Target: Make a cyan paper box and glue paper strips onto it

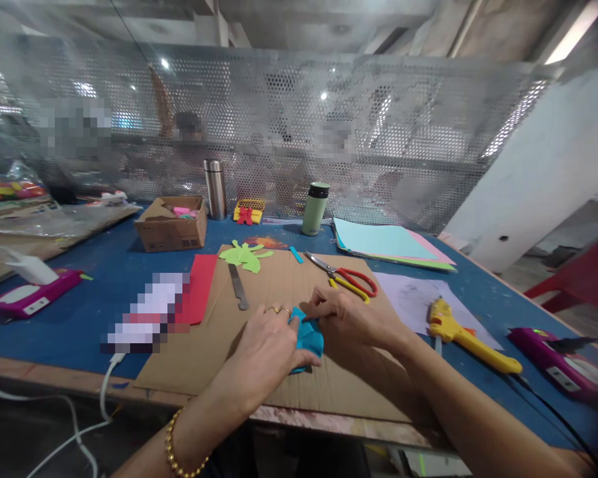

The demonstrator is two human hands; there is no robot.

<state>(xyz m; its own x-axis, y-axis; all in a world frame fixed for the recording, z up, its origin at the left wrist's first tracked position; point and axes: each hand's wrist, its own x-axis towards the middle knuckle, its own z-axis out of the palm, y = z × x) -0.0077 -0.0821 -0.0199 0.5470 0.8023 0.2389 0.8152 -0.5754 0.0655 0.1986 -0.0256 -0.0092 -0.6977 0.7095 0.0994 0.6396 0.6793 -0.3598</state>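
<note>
both hands meet at lower centre of the frame over a brown cardboard sheet that lies on the blue table. left hand is curled round a small piece of blue paper, thumb pressed under its lower edge, fingers bent over its left side; rings on two fingers, gold bead bracelet on the wrist at bottom left. right hand comes in from the lower right, fingertips pinching the top edge of the same blue paper. paper looks folded or crumpled, held just above or on the cardboard, can't tell which.

on the cardboard, above the hands: scissors with red and yellow handles, lying shut, right of centre; a metal blade or file left of centre; green paper cut-outs at the sheet's top edge, a small blue strip just beside them. red paper touches the cardboard's left edge.

right of frame: yellow glue gun lying on a pale sheet, purple device further right. stack of coloured paper upper right of the table. back row: open cardboard box, steel flask, green flask. far left: another purple device.
</note>
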